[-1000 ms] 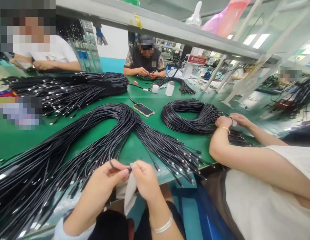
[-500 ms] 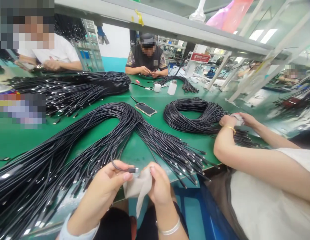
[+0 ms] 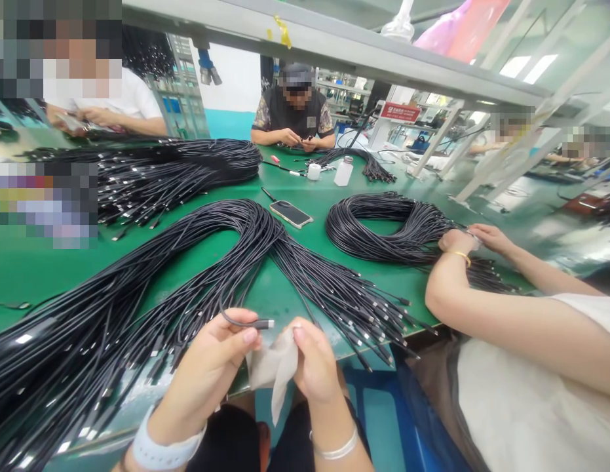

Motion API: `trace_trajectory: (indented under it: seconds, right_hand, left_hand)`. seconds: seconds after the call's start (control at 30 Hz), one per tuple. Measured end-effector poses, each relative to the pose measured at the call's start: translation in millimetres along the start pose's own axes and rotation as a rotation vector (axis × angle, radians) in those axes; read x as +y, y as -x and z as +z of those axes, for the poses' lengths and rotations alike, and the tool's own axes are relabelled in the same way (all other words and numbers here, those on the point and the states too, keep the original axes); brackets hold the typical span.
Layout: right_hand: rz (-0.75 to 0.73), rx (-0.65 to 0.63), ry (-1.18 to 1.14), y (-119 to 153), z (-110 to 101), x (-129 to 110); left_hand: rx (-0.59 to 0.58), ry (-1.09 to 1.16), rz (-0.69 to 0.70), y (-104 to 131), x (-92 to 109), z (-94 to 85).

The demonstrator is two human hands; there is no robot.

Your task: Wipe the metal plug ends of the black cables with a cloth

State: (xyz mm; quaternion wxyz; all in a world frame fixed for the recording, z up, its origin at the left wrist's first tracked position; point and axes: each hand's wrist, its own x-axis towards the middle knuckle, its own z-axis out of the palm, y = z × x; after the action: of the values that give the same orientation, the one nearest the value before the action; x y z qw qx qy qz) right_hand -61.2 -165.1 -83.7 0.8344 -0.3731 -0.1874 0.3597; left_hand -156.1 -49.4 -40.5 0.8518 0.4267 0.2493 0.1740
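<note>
Between thumb and fingers, my left hand (image 3: 211, 367) pinches a black USB cable (image 3: 258, 324) just behind its plug, whose bare metal tip points right. The cable bends up and back over the fingers toward the pile. A crumpled off-white cloth (image 3: 270, 370) is gripped in my right hand (image 3: 314, 360), its loose corner hanging down over my lap. The plug tip is a short way left of the right fingertips, apart from them. Beyond both hands, a large bundle of black cables (image 3: 246, 223) lies bent on the green table (image 3: 196, 255), plug ends fanned toward me.
A phone (image 3: 291, 214), a white bottle (image 3: 343, 172) and a coiled cable bundle (image 3: 354, 226) lie farther back. At right, a co-worker's arm (image 3: 481, 308) reaches over the table edge. Another bundle (image 3: 201, 160) is at far left. A metal beam (image 3: 334, 49) crosses overhead.
The view has shifted slightly. My left hand has tilted a little, leaving the plug more level and slightly higher. Both hands keep their holds. The co-worker's right-side hands have moved slightly apart.
</note>
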Motion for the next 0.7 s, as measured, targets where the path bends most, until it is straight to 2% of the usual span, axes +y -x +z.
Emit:
trace_trajectory:
  seconds: [0.27,0.47,0.7]
  right_hand:
    - [-0.008,-0.014,0.145,1.1,-2.4,2.4]
    - [-0.09,-0.079,0.664,9.4,8.5,-0.6]
    - [-0.169,-0.091,0.774,8.4,14.9,-2.4]
  left_hand:
    - [0.178,-0.111,0.062,-1.2,6.9,8.0]
    - [0.22,-0.218,0.069,2.6,3.0,9.5]
    - [0.211,-0.385,0.13,2.1,-5.2,0.7]
